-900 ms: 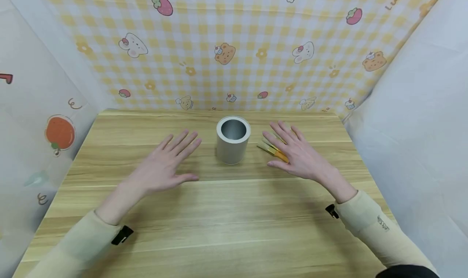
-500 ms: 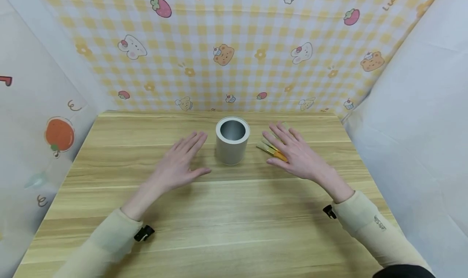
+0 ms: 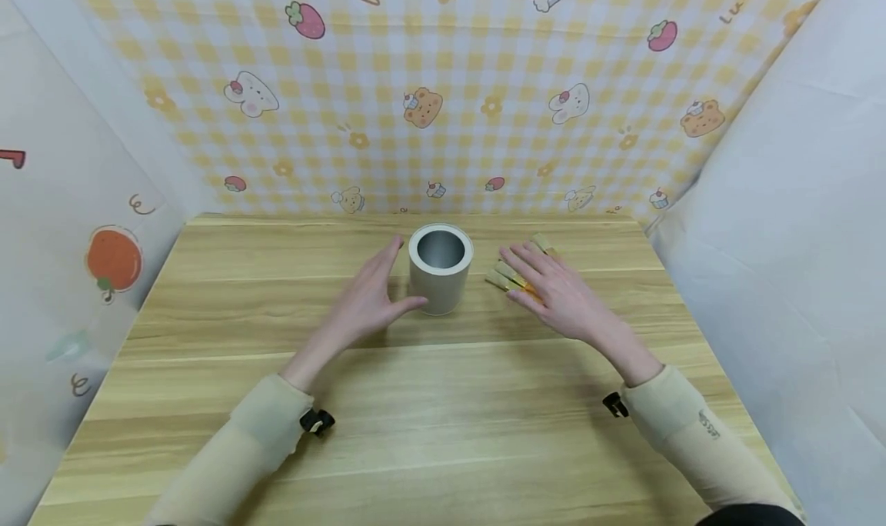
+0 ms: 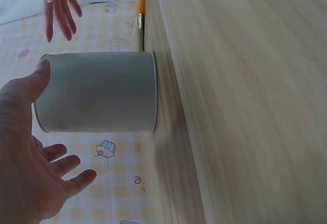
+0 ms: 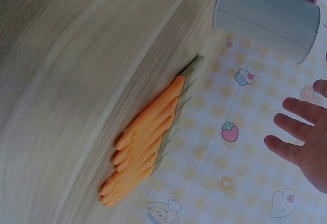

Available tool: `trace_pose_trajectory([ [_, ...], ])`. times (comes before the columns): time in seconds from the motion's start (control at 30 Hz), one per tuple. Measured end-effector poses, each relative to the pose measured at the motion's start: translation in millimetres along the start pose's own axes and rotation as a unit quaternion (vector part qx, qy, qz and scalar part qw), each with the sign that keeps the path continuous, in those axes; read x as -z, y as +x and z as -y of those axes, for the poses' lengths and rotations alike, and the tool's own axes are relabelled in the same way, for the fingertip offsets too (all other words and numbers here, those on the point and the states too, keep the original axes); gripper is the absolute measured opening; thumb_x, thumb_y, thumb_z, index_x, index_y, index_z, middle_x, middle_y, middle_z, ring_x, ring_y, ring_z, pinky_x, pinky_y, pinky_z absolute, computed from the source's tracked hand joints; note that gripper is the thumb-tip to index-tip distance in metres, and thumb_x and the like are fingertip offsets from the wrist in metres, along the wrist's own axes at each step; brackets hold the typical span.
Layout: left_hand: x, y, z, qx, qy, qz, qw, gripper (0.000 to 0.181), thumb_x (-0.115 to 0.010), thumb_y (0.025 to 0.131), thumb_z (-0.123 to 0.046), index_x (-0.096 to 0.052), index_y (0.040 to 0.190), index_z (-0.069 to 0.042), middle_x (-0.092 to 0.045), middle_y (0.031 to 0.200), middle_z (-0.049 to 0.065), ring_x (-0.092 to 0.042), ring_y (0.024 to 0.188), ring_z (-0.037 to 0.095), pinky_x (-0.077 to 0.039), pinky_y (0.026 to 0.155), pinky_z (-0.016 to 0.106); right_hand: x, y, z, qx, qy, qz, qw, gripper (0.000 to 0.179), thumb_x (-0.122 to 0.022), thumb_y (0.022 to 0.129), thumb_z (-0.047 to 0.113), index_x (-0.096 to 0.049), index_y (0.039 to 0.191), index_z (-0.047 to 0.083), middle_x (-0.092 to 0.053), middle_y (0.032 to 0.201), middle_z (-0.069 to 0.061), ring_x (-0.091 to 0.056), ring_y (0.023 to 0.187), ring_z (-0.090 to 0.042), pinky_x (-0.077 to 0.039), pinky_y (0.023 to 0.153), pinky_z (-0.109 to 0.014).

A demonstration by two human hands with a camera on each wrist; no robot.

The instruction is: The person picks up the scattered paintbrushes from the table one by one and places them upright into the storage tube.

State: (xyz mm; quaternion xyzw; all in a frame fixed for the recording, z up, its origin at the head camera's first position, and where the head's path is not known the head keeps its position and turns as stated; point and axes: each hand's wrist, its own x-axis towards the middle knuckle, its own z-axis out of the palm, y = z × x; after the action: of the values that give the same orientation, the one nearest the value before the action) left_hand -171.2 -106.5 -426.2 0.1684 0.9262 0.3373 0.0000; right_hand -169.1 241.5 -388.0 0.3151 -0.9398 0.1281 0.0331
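A grey can (image 3: 443,289) with a wide white rim stands upright near the back middle of the wooden table. Close at its left is my left hand (image 3: 365,299), thumb spread in front of the can and straight fingers behind its left side. In the left wrist view the thumb (image 4: 38,78) overlaps the can's upper edge; whether it touches cannot be told. Over several paintbrushes (image 3: 506,274) to the right, my right hand (image 3: 566,299) hovers with extended fingers, hiding most of their handles. The right wrist view shows the orange handles (image 5: 148,116) lying side by side, apart from that hand.
Behind the wooden table (image 3: 443,418) hangs a yellow checked cloth (image 3: 311,72) printed with cartoon animals and strawberries. White sheets (image 3: 782,226) close off the right and left sides.
My left hand has moved right and forward, from open table to the can's side, its thumb now before the can. My right hand stays over the paintbrushes, its fingers drawn slightly lower.
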Motion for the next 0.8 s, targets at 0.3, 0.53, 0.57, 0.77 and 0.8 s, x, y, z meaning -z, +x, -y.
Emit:
trace_pose_trajectory([
  [0.3, -8.2, 22.7, -8.0, 0.012, -0.090, -0.027, 0.9955, 0.109, -0.087, 0.080, -0.049, -0.024, 0.163, -0.015, -0.039, 0.164, 0.011, -0.035, 0.154, 0.031, -0.034, 0.125, 0.059, -11.0, 1.5, -10.3, -0.066, 0.038, -0.003, 0.9971, 0.058, -0.054, 0.108, 0.036, -0.036, 0.161, 0.022, -0.058, 0.147, -0.019, -0.063, 0.126, -0.040, -0.055, 0.101, -0.060],
  [0.53, -13.9, 30.3, -12.5, 0.030, -0.121, -0.031, 0.9917, 0.112, -0.088, 0.080, -0.045, -0.021, 0.164, -0.016, -0.036, 0.165, 0.012, -0.036, 0.153, 0.030, -0.035, 0.125, 0.057, -28.1, 6.2, -21.9, -0.100, 0.057, 0.012, 0.9933, 0.058, -0.068, 0.101, 0.024, -0.048, 0.153, 0.011, -0.069, 0.131, -0.019, -0.070, 0.113, -0.036, -0.059, 0.091, -0.056],
  [0.57, -14.5, 31.2, -12.4, 0.030, -0.127, -0.034, 0.9909, 0.111, -0.089, 0.079, -0.045, -0.023, 0.163, -0.016, -0.038, 0.163, 0.011, -0.038, 0.152, 0.030, -0.036, 0.124, 0.056, -30.4, 7.1, -23.3, -0.103, 0.058, 0.013, 0.9928, 0.057, -0.069, 0.100, 0.023, -0.050, 0.152, 0.009, -0.071, 0.128, -0.019, -0.071, 0.112, -0.035, -0.060, 0.091, -0.055],
  [0.77, -17.5, 33.8, -11.8, 0.021, -0.140, -0.040, 0.9891, 0.108, -0.091, 0.077, -0.041, -0.028, 0.161, -0.014, -0.045, 0.157, 0.010, -0.044, 0.146, 0.028, -0.040, 0.122, 0.054, -43.8, 8.9, -31.8, -0.121, 0.059, 0.033, 0.9903, 0.050, -0.072, 0.097, 0.021, -0.060, 0.141, 0.003, -0.072, 0.121, -0.018, -0.071, 0.107, -0.033, -0.060, 0.091, -0.052],
  [0.8, -17.7, 34.0, -12.0, 0.020, -0.142, -0.040, 0.9889, 0.108, -0.091, 0.077, -0.041, -0.028, 0.161, -0.014, -0.045, 0.157, 0.010, -0.044, 0.146, 0.028, -0.040, 0.121, 0.054, -45.6, 9.0, -32.9, -0.125, 0.055, 0.037, 0.9899, 0.050, -0.072, 0.096, 0.022, -0.060, 0.141, 0.003, -0.071, 0.124, -0.019, -0.070, 0.109, -0.035, -0.059, 0.092, -0.053],
])
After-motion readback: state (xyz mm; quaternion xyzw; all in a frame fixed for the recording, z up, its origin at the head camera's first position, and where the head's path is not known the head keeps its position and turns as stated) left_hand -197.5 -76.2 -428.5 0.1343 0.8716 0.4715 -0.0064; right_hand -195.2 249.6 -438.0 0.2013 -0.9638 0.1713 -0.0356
